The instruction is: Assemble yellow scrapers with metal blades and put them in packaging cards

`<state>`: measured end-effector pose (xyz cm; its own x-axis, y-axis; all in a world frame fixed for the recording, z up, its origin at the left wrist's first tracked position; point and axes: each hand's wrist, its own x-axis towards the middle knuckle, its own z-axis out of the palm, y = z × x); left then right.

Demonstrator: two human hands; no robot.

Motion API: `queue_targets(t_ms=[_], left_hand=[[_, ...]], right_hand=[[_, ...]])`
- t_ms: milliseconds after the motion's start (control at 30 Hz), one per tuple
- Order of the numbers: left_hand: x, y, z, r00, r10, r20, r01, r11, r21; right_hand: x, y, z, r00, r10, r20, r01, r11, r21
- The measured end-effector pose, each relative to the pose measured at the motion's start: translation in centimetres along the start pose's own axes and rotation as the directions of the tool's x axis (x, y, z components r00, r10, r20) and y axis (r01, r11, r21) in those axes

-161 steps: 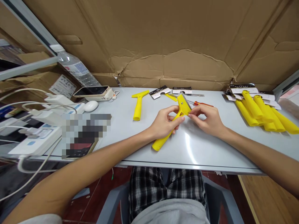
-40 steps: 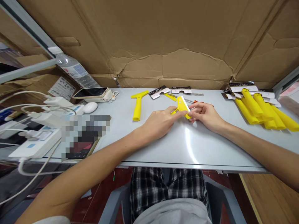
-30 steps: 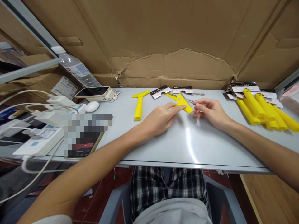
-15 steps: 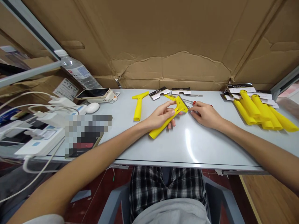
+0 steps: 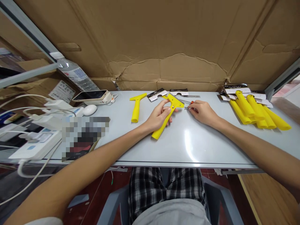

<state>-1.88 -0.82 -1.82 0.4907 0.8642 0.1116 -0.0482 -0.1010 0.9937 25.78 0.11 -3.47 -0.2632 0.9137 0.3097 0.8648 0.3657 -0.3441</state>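
Note:
My left hand [image 5: 161, 115] is wrapped round the handle of a yellow scraper [image 5: 161, 127], its wide head tilted up and to the right. The fingertips of my right hand [image 5: 202, 112] are pinched together at a few tiny metal pieces, which look like screws [image 5: 186, 108], on the tabletop. Whether one is between the fingers is too small to tell. Just behind those fingers lies a screwdriver [image 5: 192, 102] with a red handle, partly hidden by my right hand. Another yellow scraper [image 5: 136, 109] lies to the left of my left hand.
Black-and-white header cards [image 5: 157, 94] lie at the back of the table [image 5: 140, 147]. Several yellow scrapers with cards [image 5: 255, 109] are piled at right. At left are a phone [image 5: 90, 95], a white mouse [image 5: 89, 109], a power strip [image 5: 37, 145] with cables and a water bottle [image 5: 75, 72].
The scraper in my left hand has turned more upright, and its head has moved left, away from my right fingers. The tiny metal pieces now show beside my right fingertips.

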Motion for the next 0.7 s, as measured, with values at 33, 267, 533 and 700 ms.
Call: queue_targets(t_ms=[33, 267, 533, 700], left_hand=[[-0.04, -0.02, 0.09, 1.0, 0.0, 0.005, 0.0, 1.0, 0.005], [-0.18, 0.02, 0.27, 1.0, -0.012, -0.007, 0.012, 1.0, -0.002], [-0.28, -0.08, 0.2, 1.0, -0.008, -0.005, 0.008, 1.0, 0.005], [-0.29, -0.25, 0.19, 0.999, 0.016, 0.038, -0.017, 1.0, 0.023]], right_hand=[[0.01, -0.11, 0.03, 1.0, -0.007, 0.002, 0.007, 1.0, -0.007], [-0.47, -0.71, -0.07, 0.994, -0.095, 0.044, 0.099, 0.99, -0.097], [-0.33, -0.16, 0.18, 0.991, -0.108, 0.076, 0.114, 0.99, -0.079], [-0.35, 0.12, -0.01, 0.989, -0.106, 0.1, 0.114, 0.991, -0.076]])
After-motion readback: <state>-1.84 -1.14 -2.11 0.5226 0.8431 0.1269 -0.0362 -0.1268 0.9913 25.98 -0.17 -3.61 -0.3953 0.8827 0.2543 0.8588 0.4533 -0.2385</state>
